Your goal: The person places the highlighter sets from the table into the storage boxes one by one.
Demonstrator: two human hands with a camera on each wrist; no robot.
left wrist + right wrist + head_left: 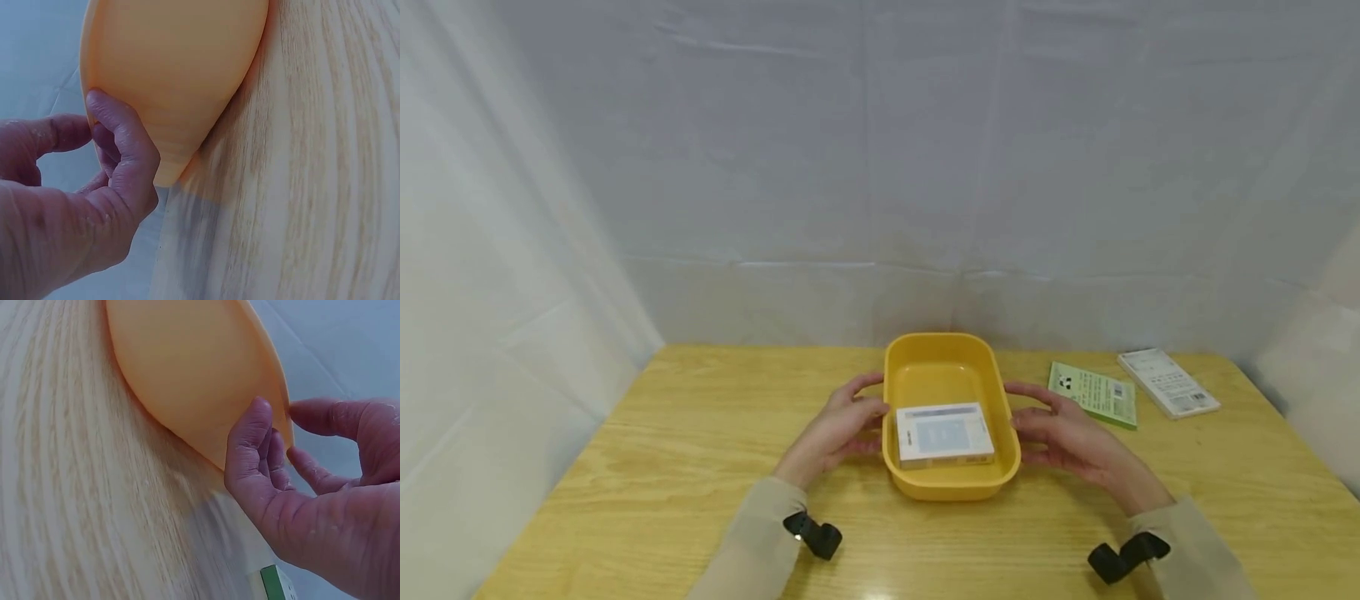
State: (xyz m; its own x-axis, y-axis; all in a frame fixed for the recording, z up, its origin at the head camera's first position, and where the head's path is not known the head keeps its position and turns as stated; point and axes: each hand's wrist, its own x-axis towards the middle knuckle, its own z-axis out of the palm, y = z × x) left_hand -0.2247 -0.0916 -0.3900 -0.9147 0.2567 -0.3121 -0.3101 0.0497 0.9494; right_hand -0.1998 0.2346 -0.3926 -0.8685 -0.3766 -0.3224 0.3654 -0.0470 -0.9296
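Observation:
A yellow plastic bin (951, 493) with rounded corners sits on the wooden table, angled slightly. Inside its near half lies a white box (943, 433) with a pale blue panel on its top face. My left hand (842, 421) holds the bin's left side, fingers bent at the rim and outer wall. Opposite it, my right hand (1067, 437) holds the right side the same way. Both wrist views show fingertips against the bin's outer wall (181, 56) and rim; the box is hidden there.
Right of the bin, a green box (1093, 393) with a panda picture lies flat, close to my right hand. Beyond it lies a white box (1168, 383) with printed text and a barcode. A pale sheet (865, 208) hangs behind the wooden table (700, 433).

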